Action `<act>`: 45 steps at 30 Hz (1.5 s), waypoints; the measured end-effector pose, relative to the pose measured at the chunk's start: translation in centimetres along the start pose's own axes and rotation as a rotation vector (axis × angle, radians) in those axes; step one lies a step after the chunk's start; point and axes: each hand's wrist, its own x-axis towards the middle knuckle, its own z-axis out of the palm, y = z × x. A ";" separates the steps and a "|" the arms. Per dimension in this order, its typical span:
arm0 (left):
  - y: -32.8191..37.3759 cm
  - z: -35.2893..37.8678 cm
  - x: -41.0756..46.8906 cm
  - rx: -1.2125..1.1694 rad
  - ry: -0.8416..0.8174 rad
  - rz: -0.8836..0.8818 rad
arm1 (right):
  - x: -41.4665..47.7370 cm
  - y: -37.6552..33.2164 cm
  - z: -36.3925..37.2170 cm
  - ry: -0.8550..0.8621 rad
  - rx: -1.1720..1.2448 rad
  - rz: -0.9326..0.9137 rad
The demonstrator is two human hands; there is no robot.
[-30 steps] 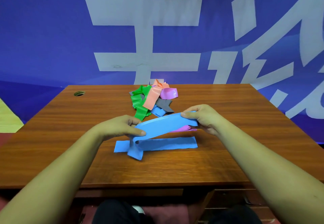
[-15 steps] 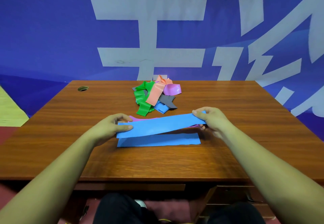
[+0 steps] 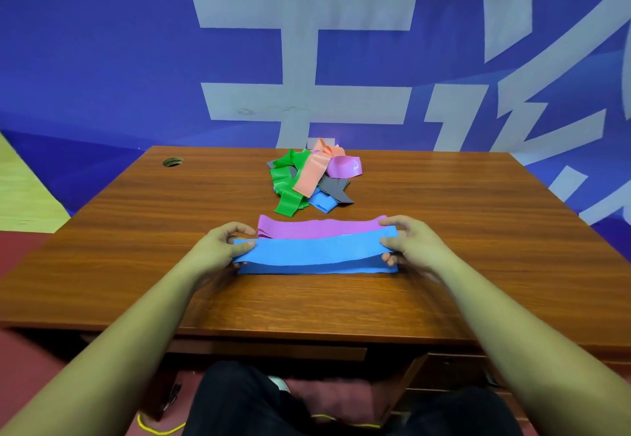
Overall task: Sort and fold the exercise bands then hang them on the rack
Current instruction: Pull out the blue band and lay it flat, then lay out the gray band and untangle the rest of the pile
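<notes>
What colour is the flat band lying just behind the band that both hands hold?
The flat band is purple; the head view shows it.

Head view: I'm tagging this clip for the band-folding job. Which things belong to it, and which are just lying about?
Job: blue band, pinched at its ends by the left hand and right hand; folded purple band behind it; heap of unsorted bands. No rack shows.
Lying about: cable hole in the desk; yellow cord on the floor; blue banner.
</notes>
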 end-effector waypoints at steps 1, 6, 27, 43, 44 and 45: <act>-0.3 0.0 0.0 -0.015 -0.033 -0.032 | 0.1 0.2 0.1 0.036 -0.023 -0.004; -1.0 0.5 0.3 -0.052 0.056 -0.088 | 0.5 1.2 0.3 0.138 -0.165 0.035; -3.0 2.6 -1.0 0.656 0.336 0.194 | 0.8 4.8 2.5 0.452 -0.591 -0.046; -0.8 4.2 0.4 0.802 0.372 0.310 | 1.2 3.2 2.9 0.520 -0.816 -0.213; 0.1 4.7 1.1 0.791 0.351 0.339 | 2.0 2.5 2.8 0.505 -0.791 -0.231; 0.9 5.3 2.0 0.781 0.327 0.360 | 2.8 1.8 2.7 0.482 -0.761 -0.246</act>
